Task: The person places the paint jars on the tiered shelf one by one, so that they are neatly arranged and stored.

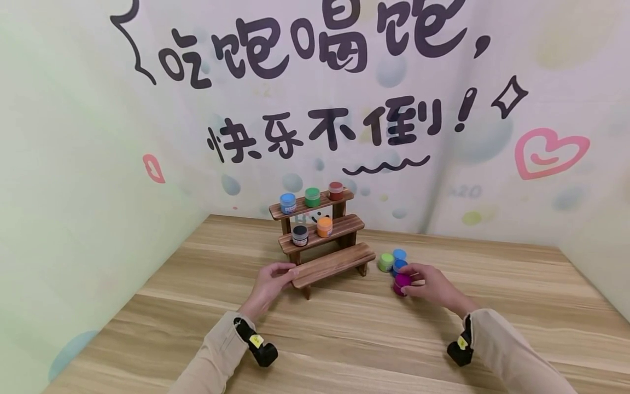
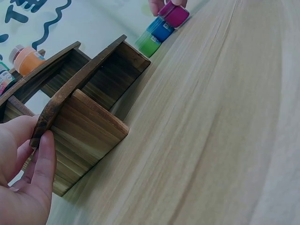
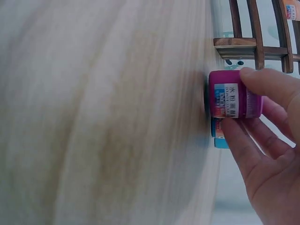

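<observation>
My left hand (image 1: 269, 285) pinches the left end of the lowest board of a three-tier wooden display stand (image 1: 334, 265), thumb and fingertips on either side of the board (image 2: 61, 101). My right hand (image 1: 433, 284) holds a magenta paint jar (image 1: 402, 284) between thumb and fingers. Its printed label faces the right wrist camera, where the jar (image 3: 234, 96) appears sideways. Right behind it stand a dark blue jar (image 1: 400, 267), a light green jar (image 1: 386, 262) and a light blue jar (image 1: 399, 255). Whether the magenta jar touches the table, I cannot tell.
On the top board sit light blue (image 1: 287, 203), green (image 1: 312, 197) and dark red (image 1: 336, 191) jars. The middle board bears a black jar (image 1: 300, 235) and an orange jar (image 1: 324, 226). A printed cloth backdrop (image 1: 305, 180) hangs behind the wood-grain table (image 1: 354, 339).
</observation>
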A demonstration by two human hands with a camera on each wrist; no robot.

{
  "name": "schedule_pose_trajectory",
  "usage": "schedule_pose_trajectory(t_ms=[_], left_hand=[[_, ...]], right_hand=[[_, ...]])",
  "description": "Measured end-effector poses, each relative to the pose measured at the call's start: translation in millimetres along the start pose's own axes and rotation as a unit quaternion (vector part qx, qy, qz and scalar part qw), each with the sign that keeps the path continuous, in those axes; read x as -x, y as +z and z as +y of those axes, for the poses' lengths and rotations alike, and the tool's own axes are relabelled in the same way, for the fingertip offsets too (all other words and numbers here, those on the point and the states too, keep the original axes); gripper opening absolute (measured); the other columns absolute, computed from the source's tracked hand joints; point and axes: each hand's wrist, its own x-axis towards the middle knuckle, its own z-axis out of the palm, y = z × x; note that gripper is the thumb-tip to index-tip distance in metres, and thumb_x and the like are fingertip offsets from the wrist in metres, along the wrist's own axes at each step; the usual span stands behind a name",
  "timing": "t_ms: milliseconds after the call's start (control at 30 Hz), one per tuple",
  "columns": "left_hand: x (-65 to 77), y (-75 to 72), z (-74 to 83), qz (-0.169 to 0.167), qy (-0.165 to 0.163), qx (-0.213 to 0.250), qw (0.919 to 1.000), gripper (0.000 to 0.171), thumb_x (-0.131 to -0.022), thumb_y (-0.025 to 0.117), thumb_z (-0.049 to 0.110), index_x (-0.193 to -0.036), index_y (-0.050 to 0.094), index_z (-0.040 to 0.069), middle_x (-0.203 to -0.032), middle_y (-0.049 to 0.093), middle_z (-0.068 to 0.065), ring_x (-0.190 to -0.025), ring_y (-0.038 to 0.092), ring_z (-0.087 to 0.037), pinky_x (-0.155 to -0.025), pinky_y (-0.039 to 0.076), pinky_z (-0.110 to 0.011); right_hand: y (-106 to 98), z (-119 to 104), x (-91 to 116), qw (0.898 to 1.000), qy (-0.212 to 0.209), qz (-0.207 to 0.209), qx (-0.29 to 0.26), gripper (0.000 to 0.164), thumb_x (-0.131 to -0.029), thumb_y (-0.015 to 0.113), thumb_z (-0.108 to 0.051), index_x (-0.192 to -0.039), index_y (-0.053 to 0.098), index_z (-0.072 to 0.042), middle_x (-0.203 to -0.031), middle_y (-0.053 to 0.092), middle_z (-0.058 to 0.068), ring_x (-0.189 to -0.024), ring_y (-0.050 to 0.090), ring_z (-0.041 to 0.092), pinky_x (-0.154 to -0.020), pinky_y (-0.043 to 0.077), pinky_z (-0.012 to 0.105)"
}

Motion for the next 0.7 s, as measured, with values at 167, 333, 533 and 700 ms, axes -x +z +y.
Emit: schedule_pose_trajectory(t_ms=[167,333,533,700], left_hand=[[0.4,0.1,-0.3,0.002,-0.001,0.002,1.0,0.025,-0.081,0.063,0.007,-0.102,0.06,-0.005,-0.104,0.054,-0.016,-0.081,0.056,-0.016,-0.075,0.051,-0.032],[0.7,0.3,-0.6,0.002,0.002,0.004,1.0,0.025,-0.081,0.064,0.007,-0.102,0.06,-0.006,-0.103,0.055,-0.016,-0.08,0.056,-0.015,-0.075,0.051,-0.034],[0.7,0.1,-2.8,-0.002,0.009,-0.001,1.0,0.027,-0.08,0.065,0.009,-0.102,0.06,-0.005,-0.103,0.055,-0.016,-0.08,0.056,-0.015,-0.074,0.051,-0.032],[-0.6,-1.0,-5.0,-0.005,0.007,0.0,1.0,0.028,-0.08,0.065,0.013,-0.102,0.06,-0.003,-0.104,0.054,-0.016,-0.082,0.056,-0.015,-0.073,0.051,-0.029]], right_hand=[[-2,-6,1,0.999,-0.016,0.029,-0.01,0.034,-0.076,0.068,-0.006,-0.106,0.056,0.006,-0.099,0.058,0.02,-0.088,0.058,0.033,-0.07,0.052,0.032],[-5,-19,1,0.998,-0.034,0.047,-0.001,0.035,-0.077,0.068,-0.009,-0.107,0.056,0.006,-0.097,0.06,0.016,-0.089,0.058,0.031,-0.07,0.051,0.031],[-6,-36,-4,0.997,-0.048,0.057,0.004,0.038,-0.079,0.067,-0.01,-0.112,0.055,0.006,-0.098,0.061,0.016,-0.089,0.058,0.031,-0.066,0.05,0.024],[-6,-52,-18,0.998,-0.037,0.044,-0.004,0.039,-0.081,0.064,-0.013,-0.115,0.054,0.003,-0.103,0.059,0.017,-0.093,0.057,0.029,-0.066,0.052,0.025]])
